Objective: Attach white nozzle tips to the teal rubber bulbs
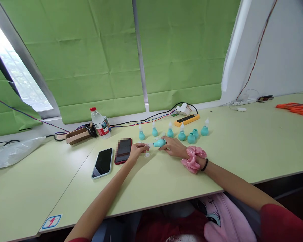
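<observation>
My right hand (175, 147) is closed around a teal squeeze bulb (159, 143), which lies sideways with its mouth to the left. At that mouth my left hand (137, 150) pinches a small clear plastic tip (150, 145); whether the tip is seated in the bulb, I cannot tell. Just below the left fingertips a small clear piece (147, 155) lies on the table. Behind my hands stand several teal bulbs with clear pointed tips, among them a bulb (141, 135) at the left end. Two bulbs without tips, one in front (191, 138), stand right of my right hand.
Two phones, a light-cased one (102, 163) and a red-cased one (123, 151), lie left of my left hand. Farther back are a water bottle (100, 123), an open cardboard box (78, 135), cables and a yellow power strip (187, 120). Orange scissors (296, 108) lie far right.
</observation>
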